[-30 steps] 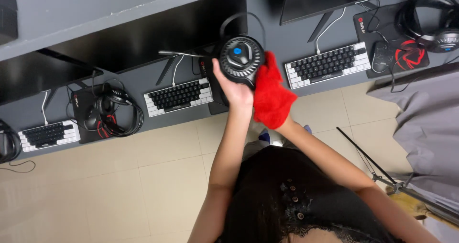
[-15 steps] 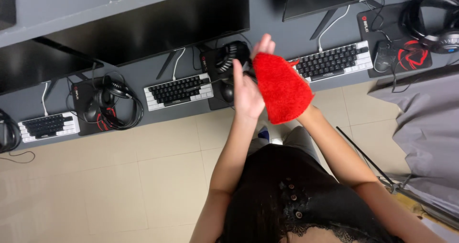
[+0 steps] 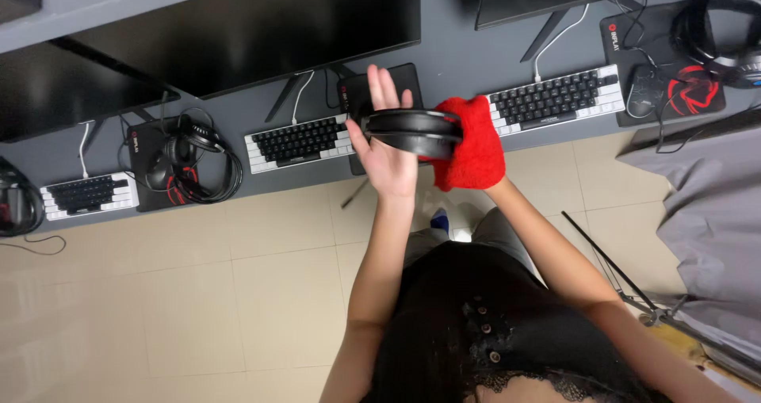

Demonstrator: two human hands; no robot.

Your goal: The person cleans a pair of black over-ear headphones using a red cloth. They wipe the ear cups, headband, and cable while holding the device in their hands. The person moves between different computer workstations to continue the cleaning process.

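In the head view a black headset is held in the air in front of the grey desk. My left hand supports it from the left with fingers stretched upward. My right hand is covered by a fluffy red cloth and presses against the headset's right side. Just behind the hands lie a black mouse pad and a black-and-white keyboard.
Dark monitors stand along the desk. A second keyboard, a mouse and a headset sit to the right; another headset and a small keyboard to the left. A grey chair stands at right, on beige floor tiles.
The headset has turned from showing its round ear cup to lying edge-on and sideways. The red cloth moved from covering it in front to its right side.
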